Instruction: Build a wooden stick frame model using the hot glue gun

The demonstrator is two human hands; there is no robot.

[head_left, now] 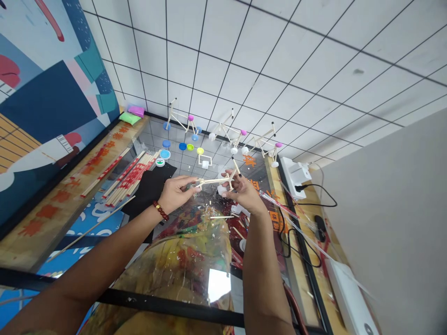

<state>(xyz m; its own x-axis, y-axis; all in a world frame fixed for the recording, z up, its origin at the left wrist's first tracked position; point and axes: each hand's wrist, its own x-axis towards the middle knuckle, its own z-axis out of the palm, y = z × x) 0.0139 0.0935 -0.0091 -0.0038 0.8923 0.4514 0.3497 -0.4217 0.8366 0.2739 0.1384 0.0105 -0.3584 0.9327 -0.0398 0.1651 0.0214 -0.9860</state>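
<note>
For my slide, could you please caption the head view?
Left hand and right hand hold a stick frame over the table, three similar frames standing along its far edge.

I can pass over the near tabletop [181,265], but standing stick frames [243,132] bar the far edge and black cables [300,188] my right.

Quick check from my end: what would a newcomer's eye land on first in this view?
Probably the pale stick frame held mid-picture between the left hand and right hand. Next, the three stick models with pink knobs, lined up near the tiled wall. The bold mural at upper left also draws the eye.
</note>
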